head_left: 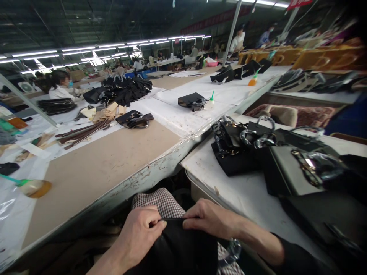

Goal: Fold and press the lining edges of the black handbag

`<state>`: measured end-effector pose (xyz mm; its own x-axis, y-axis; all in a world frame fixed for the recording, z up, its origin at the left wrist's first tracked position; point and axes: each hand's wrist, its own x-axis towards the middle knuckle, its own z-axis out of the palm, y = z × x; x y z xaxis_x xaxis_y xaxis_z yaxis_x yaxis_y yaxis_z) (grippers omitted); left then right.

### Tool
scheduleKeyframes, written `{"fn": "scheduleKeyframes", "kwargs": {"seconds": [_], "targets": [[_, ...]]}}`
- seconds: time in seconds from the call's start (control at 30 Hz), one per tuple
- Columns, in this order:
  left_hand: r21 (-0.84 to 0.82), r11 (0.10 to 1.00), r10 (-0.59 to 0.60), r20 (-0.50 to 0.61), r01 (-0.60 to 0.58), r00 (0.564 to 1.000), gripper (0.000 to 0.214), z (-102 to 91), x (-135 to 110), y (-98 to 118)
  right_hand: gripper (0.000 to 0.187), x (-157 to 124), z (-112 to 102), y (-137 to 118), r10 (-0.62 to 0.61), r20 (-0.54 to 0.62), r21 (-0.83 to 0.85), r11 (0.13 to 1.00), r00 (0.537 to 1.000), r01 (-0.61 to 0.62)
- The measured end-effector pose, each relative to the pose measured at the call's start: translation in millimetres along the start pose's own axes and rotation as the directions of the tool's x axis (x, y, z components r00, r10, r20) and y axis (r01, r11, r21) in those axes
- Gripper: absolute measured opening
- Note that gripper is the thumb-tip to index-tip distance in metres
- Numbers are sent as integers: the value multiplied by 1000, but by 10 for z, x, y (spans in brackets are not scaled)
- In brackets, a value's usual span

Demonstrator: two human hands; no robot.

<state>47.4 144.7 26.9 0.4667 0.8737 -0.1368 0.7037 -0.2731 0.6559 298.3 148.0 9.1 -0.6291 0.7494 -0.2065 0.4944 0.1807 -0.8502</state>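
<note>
A black handbag (183, 248) rests on my lap over checkered cloth (160, 200), its top edge toward the table. Near the left end of that edge, my left hand (140, 229) pinches it between thumb and curled fingers. My right hand (205, 219) grips the same edge a short way to the right, thumb on the near side. A plastic-wrapped handle (233, 250) hangs at the bag's right side, below my right wrist. The lower part of the bag runs out of view.
Black handbags with wrapped handles (295, 168) crowd the white side table at right. On the long worktable (114, 160) lie a glue bottle (36, 188), dark strips (86, 133), a black bag (133, 119) and a heap of black pieces (123, 89). A person (59, 86) sits across it.
</note>
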Motion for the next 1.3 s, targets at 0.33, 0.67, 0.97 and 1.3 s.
{"fn": "scheduleKeyframes", "kwargs": {"seconds": [0.33, 0.67, 0.97, 1.3], "targets": [[-79, 997, -16, 8, 17, 1000, 35, -183, -139, -133, 15, 449, 405, -285, -144, -45, -307, 944, 989, 123], [-118, 990, -87, -105, 74, 991, 37, -198, -335, -326, 16, 307, 342, -337, -66, -112, -131, 990, 991, 52], [-18, 993, -118, -173, 116, 978, 39, -131, -291, -331, 19, 341, 274, -275, -141, -34, 83, 986, 989, 143], [115, 965, -208, -213, 236, 955, 37, -61, -256, -305, 24, 420, 224, -214, -191, 30, 73, 979, 981, 188]]}}
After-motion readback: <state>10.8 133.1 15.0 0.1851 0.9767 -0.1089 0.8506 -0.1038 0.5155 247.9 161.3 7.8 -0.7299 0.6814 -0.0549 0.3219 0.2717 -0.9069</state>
